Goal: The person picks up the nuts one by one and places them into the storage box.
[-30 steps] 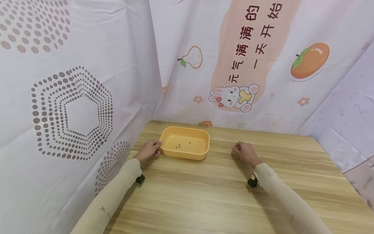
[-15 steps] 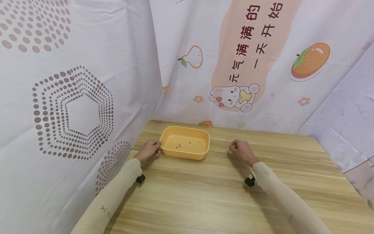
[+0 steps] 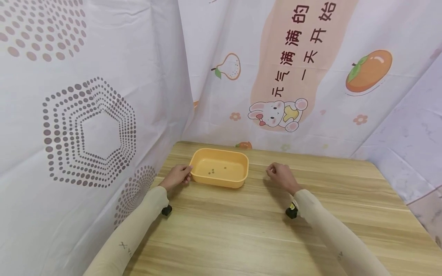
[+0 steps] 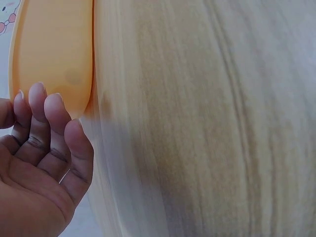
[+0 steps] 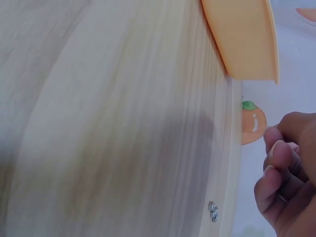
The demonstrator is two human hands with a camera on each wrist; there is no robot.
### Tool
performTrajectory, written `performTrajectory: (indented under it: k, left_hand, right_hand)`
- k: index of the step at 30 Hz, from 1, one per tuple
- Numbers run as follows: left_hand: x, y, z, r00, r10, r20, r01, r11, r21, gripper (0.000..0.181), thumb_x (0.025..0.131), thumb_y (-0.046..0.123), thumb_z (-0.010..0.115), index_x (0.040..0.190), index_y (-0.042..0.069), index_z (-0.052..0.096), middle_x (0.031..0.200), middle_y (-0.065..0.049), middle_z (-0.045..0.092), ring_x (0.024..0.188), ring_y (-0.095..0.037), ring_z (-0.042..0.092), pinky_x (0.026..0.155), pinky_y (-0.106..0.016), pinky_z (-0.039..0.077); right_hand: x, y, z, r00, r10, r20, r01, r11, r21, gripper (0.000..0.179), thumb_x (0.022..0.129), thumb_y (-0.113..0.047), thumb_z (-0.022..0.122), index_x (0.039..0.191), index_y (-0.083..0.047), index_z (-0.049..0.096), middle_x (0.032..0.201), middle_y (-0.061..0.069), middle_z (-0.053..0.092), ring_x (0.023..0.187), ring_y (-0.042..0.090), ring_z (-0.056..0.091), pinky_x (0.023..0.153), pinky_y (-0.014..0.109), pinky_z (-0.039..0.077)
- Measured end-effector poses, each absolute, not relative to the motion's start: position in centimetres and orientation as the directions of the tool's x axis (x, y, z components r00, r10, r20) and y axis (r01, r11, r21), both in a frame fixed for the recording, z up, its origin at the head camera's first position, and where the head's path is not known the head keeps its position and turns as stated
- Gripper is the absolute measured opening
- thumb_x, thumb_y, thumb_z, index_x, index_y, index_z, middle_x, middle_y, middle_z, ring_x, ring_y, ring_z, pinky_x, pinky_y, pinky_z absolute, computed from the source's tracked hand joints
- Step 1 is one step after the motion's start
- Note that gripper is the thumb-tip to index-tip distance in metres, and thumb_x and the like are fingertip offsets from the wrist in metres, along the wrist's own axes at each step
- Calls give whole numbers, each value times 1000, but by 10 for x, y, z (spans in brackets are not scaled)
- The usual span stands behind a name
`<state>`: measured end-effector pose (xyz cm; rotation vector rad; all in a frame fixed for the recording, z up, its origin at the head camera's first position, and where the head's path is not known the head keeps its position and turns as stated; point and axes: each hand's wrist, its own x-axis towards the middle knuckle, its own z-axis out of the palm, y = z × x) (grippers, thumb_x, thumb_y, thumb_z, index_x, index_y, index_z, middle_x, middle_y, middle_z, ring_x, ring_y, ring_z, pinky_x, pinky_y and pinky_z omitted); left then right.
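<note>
Screened-off tabletop corner: wood-grain table (image 3: 221, 230), dot-patterned white cloth (image 3: 100, 134) at left, cartoon fruit-and-rabbit cloth (image 3: 241, 92) with Chinese lettering (image 3: 293, 37) behind, pale patterned cloth (image 3: 407, 122) at right. Cloths hide the wider room, so home or office can't be told.

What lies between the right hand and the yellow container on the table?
Only bare wooden tabletop lies between the right hand and the yellow container; the head view shows this.
</note>
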<state>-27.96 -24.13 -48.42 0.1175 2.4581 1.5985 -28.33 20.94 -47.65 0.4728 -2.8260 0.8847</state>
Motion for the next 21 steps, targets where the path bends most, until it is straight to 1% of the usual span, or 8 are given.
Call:
performTrajectory:
  k: [9, 14, 21]
  left_hand:
    - [-280, -241, -483, -976, 175, -131, -45, 425, 904, 37, 111, 33, 49, 100, 1, 64, 84, -11, 64, 70, -18, 60, 61, -28, 53]
    - [-282, -242, -484, -975, 175, -136, -50, 424, 904, 37, 111, 34, 49, 100, 1, 64, 83, -9, 64, 70, -17, 60, 61, -27, 52]
    - [-283, -242, -485, -973, 182, -138, -50, 418, 907, 36, 111, 31, 49, 100, 0, 64, 84, -9, 63, 69, -17, 59, 60, -27, 52]
  right_hand:
    - [-285, 197, -470, -955, -243, 171, -297, 771, -563, 16, 101, -14, 59, 103, -1, 70, 77, 3, 68, 63, 15, 60, 58, 31, 48]
    - [-287, 191, -470, -952, -241, 191, -307, 768, -562, 15, 101, -15, 61, 102, -2, 70, 77, 3, 67, 63, 15, 59, 57, 31, 49]
    - [-291, 185, -472, -945, -250, 210, -326, 764, -557, 15, 101, -14, 61, 102, -2, 70, 77, 2, 67, 63, 14, 58, 55, 28, 46]
